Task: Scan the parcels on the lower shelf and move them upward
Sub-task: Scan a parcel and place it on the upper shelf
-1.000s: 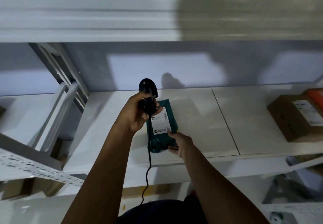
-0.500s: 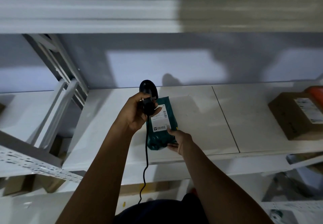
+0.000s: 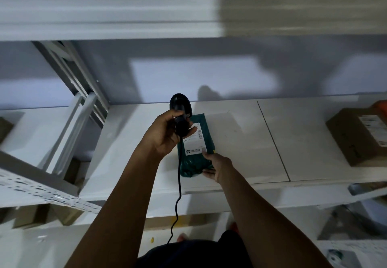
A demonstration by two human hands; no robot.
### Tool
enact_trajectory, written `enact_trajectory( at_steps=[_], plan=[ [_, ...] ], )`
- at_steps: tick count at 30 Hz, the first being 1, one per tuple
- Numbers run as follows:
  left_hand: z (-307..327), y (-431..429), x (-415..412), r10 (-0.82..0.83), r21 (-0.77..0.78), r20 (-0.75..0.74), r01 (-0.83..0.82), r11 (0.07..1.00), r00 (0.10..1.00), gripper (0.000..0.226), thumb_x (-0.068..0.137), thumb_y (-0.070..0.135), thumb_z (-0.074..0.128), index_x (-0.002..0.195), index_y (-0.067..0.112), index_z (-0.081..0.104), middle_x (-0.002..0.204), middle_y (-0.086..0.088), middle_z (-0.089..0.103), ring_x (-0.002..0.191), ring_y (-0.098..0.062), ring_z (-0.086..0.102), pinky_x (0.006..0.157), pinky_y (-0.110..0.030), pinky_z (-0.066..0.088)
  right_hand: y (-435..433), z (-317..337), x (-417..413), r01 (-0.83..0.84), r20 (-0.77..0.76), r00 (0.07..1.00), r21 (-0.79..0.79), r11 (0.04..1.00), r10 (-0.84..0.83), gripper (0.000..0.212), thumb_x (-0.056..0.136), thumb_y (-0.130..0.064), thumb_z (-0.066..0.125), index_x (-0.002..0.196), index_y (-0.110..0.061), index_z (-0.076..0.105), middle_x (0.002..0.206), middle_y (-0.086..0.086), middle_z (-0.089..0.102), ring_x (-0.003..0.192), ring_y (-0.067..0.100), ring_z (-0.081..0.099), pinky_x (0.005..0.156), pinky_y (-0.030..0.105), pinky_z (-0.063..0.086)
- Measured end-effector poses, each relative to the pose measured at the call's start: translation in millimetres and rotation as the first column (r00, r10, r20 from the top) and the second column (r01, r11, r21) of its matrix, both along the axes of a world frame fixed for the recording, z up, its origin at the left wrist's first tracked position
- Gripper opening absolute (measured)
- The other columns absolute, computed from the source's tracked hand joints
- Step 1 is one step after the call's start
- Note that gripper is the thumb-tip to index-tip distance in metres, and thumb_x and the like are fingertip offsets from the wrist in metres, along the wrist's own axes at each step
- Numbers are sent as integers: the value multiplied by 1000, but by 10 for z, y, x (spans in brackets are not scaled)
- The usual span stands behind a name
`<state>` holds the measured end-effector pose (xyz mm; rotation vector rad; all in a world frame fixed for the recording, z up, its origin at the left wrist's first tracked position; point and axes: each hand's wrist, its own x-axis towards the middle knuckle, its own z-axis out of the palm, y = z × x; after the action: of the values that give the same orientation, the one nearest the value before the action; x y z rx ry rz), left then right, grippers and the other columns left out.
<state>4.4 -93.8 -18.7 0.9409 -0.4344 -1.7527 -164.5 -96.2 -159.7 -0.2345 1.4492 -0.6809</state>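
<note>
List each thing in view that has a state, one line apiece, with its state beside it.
left hand: grips the scanner's handle.
scanner: held above the far end of the green parcel, cable hanging down.
green parcel: lies on the shelf, label up.
right hand: pinches the green parcel's near right corner.
brown box: closed, label side up, on the shelf at right, untouched.

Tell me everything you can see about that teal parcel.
The teal parcel is a soft, crinkled plastic mailer lying flat on the white shelf. A white barcoded label faces up. The right hand holds its near right corner; the left hand holds a black corded scanner over its far left end.
</note>
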Motion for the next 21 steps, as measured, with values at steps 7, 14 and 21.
enact_trajectory(
  at_steps=[7, 14, 21],
  plan=[
    [-85, 5, -21, 7, 5, -4, -7, 1000, 1000, 15, 96, 7, 54, 107, -2, 58, 85, -16, 60, 73, -22, 65, 82, -41, 63, 2, -38, 3, 10, 9, 1000, -4, 1000, -10, 66, 77, -20, 88, 127, 0, 50, 123, 21, 57, 88, 34, 62, 84, 47, 58],
    [-99, 5, -63, -4, 0, 16, 4, 1000, 1000, 16, 96, 8, 54, 109, -1, 58, 85, -14, 59, 70, -22, 66, 84, -43, 63, -7, -45, 25, 32, -14, 999, -41, 999, -33, 67, 75, -23, 90, 124, 0, 52, 123, 20, 60, 90, 35, 64, 83, 48, 60],
    [-125, 49, -85, 6, 3, 13, -6, 1000, 1000, 11, 95, 7, 54, 101, 1, 59, 82, -14, 58, 68, -23, 67, 80, -42, 63, 7, -66, 9, 29, -20, 999, -37, 999, -29, 56, 79, -23, 87, 116, -2, 50, 116, 18, 56, 100, 36, 64, 94, 52, 57]
  ],
)
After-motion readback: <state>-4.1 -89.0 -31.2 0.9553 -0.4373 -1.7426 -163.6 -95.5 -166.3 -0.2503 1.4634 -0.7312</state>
